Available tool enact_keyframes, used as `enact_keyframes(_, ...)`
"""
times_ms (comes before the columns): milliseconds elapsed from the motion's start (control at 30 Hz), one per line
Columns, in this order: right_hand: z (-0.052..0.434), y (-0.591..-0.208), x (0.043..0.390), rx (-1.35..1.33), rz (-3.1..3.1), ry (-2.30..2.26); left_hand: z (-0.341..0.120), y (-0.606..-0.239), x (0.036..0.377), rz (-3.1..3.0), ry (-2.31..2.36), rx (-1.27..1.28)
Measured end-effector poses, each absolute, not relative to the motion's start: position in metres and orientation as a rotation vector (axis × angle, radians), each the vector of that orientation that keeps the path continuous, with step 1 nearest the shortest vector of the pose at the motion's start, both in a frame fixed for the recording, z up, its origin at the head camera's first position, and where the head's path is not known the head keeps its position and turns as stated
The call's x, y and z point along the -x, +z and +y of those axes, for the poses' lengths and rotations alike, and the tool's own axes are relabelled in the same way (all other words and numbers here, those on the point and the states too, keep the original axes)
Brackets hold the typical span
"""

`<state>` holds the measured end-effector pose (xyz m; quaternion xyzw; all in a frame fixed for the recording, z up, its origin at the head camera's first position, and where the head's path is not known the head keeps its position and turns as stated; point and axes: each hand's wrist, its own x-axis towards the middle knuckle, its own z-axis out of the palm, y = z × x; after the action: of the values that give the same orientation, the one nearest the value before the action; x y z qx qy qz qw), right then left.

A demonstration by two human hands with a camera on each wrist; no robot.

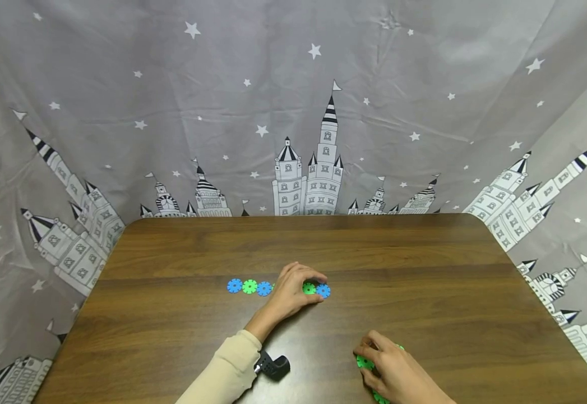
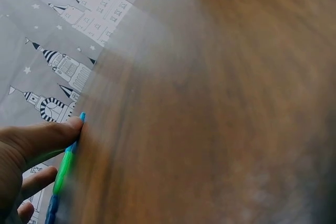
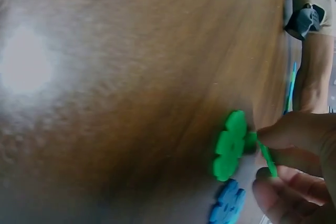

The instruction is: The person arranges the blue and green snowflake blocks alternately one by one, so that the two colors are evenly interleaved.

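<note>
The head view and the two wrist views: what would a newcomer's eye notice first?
Probably the grey backdrop with printed castles and stars, behind the brown table. Next comes the row of blue and green discs on the table, where the left hand grips the right-end blue disc. Nearer the camera, the right hand pinches a green disc.

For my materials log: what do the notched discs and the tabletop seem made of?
Notched discs: probably plastic; evenly coloured, smooth, with cleanly shaped notches. Tabletop: wood or wood-look laminate, from its brown grain; a bright reflection suggests some gloss.
</note>
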<state>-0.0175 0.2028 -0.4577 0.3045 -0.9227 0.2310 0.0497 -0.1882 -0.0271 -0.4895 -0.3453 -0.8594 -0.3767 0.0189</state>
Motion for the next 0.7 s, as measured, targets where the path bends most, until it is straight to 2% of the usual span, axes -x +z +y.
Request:
enact_keyframes(400,0.199,-0.446,0.019,-0.836,-3.013,0.724,-0.027,-0.490,0.188,-2.668,-1.156,1.058)
enact_keyframes(700,0.196,-0.444,0.021,-0.803,-2.968,0.446,-0.028,-0.489,0.188,-2.679,-1.157,1.058)
